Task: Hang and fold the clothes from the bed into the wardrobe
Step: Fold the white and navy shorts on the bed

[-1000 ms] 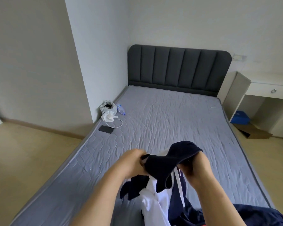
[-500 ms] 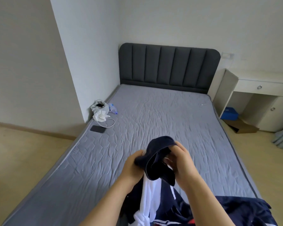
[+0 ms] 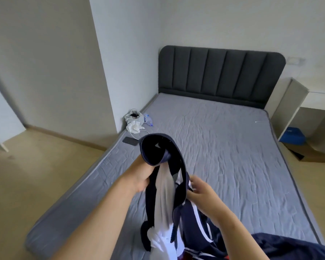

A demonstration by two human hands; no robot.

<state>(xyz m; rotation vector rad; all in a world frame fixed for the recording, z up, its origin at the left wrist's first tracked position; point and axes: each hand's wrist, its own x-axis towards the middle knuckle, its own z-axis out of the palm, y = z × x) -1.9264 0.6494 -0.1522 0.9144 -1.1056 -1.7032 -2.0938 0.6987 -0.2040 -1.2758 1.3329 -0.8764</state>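
My left hand (image 3: pixel 139 178) grips a navy-and-white fabric garment (image 3: pixel 163 194); my right hand (image 3: pixel 202 193), at four o'clock, pinches its edge.

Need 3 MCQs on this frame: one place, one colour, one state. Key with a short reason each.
1. Where does the flat black phone lie?
A) on the grey quilted mattress, near its left edge
B) on the floor
C) on the white desk
2. What colour is the padded ribbed headboard?
A) white
B) dark grey
C) red
3. What is the left hand doing?
A) lying flat on the mattress
B) hanging empty
C) gripping the navy-and-white garment
Key: 1 A, it lies on the quilting by the edge; 2 B, its panels are charcoal; 3 C, fingers wrap the raised fabric.
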